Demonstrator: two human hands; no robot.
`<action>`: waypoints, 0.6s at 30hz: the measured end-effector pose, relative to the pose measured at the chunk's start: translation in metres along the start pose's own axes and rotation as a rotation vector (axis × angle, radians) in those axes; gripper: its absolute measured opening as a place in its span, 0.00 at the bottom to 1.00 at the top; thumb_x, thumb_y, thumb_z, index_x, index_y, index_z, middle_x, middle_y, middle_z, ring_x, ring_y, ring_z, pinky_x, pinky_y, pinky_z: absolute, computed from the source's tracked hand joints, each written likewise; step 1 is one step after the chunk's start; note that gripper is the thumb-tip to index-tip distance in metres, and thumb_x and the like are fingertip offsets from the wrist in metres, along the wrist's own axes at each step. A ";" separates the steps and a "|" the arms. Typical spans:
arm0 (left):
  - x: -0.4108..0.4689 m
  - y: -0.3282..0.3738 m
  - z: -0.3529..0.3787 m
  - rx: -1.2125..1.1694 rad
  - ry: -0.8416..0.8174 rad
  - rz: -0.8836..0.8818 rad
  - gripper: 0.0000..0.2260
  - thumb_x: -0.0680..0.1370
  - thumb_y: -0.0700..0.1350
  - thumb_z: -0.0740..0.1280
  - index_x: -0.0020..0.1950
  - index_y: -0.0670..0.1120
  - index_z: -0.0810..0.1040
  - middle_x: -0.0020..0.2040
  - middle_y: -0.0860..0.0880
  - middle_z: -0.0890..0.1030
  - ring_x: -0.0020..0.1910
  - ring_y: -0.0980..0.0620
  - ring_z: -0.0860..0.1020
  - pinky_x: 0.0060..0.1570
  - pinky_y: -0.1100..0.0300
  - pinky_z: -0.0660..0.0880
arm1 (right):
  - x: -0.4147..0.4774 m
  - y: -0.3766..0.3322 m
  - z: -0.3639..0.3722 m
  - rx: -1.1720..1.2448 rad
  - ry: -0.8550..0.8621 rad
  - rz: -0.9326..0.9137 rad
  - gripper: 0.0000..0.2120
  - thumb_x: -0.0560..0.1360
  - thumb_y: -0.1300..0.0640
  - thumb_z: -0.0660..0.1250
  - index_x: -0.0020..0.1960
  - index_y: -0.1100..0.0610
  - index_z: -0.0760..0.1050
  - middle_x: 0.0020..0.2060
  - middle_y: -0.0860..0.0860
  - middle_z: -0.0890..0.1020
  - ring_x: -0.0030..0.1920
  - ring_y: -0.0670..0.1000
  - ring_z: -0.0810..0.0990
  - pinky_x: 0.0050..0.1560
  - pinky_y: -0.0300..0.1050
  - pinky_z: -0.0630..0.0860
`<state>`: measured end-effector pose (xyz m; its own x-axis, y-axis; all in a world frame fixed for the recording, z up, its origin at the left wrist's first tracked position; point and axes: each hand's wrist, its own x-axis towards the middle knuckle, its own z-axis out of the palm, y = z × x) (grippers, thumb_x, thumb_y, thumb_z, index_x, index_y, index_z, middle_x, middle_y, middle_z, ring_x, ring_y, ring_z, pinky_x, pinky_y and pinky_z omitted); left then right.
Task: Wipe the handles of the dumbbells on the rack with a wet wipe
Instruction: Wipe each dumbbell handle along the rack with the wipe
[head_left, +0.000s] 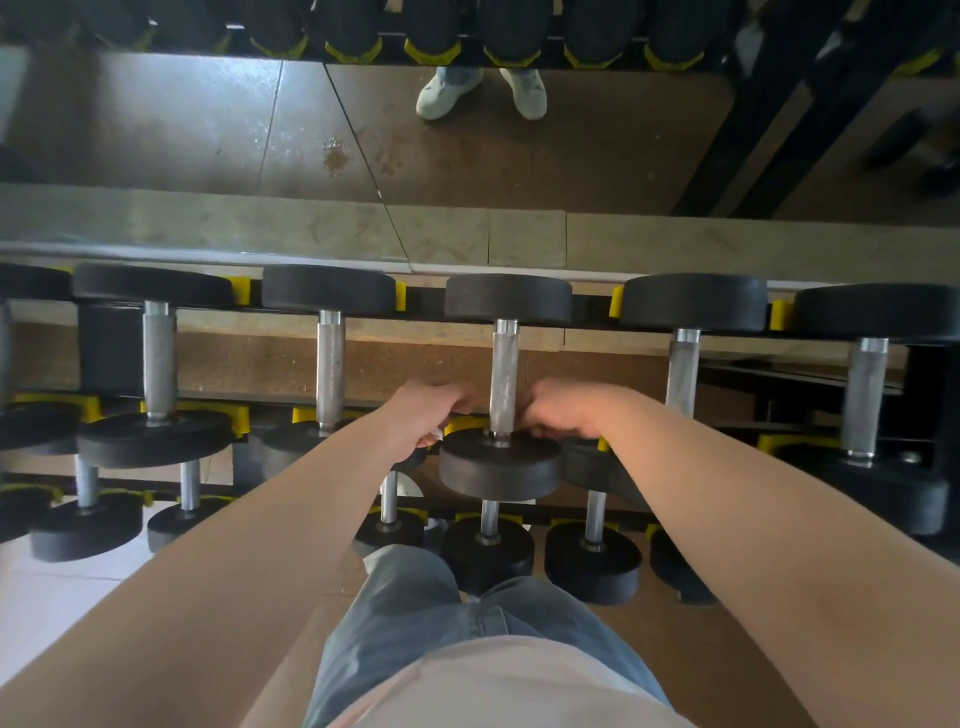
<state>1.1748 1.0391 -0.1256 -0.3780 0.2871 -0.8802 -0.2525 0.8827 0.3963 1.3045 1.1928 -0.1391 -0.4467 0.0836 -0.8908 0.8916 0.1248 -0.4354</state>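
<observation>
A black dumbbell with a steel handle (504, 374) lies on the top tier of the rack, straight ahead of me. My left hand (428, 410) is just left of the handle's near end, fingers curled, with a scrap of white wet wipe (438, 433) showing under it. My right hand (563, 410) is just right of the same handle, fingers curled toward it. Whether either hand touches the handle is unclear. The near weight head (500, 467) sits below both hands.
Other dumbbells line the top tier at left (331, 358) and right (683, 364), on yellow cradles (616, 301). Smaller dumbbells (488, 540) fill the lower tiers by my legs. A mirror (363, 145) behind the rack reflects floor and white shoes.
</observation>
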 end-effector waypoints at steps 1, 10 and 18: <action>0.000 0.000 0.001 -0.001 -0.002 -0.002 0.11 0.80 0.54 0.69 0.53 0.47 0.84 0.57 0.44 0.83 0.56 0.43 0.79 0.44 0.57 0.74 | 0.001 0.003 0.002 -0.053 -0.041 0.012 0.08 0.81 0.61 0.65 0.55 0.54 0.81 0.48 0.57 0.83 0.47 0.54 0.78 0.49 0.47 0.76; 0.002 -0.003 0.005 0.005 0.019 -0.020 0.10 0.81 0.52 0.69 0.55 0.48 0.83 0.57 0.44 0.82 0.56 0.43 0.79 0.42 0.58 0.73 | 0.006 -0.010 -0.013 0.692 0.301 -0.170 0.16 0.81 0.68 0.62 0.65 0.58 0.78 0.40 0.52 0.81 0.37 0.49 0.75 0.42 0.46 0.78; -0.004 0.001 0.010 0.066 0.050 -0.013 0.11 0.81 0.54 0.68 0.54 0.48 0.83 0.54 0.44 0.81 0.52 0.45 0.78 0.43 0.56 0.73 | -0.007 -0.001 0.019 -0.005 0.293 -0.085 0.07 0.80 0.62 0.66 0.55 0.57 0.80 0.45 0.52 0.80 0.48 0.51 0.80 0.56 0.50 0.79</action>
<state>1.1853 1.0423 -0.1241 -0.4198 0.2579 -0.8702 -0.1986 0.9094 0.3653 1.3079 1.1737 -0.1353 -0.5228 0.3538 -0.7755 0.8500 0.1479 -0.5055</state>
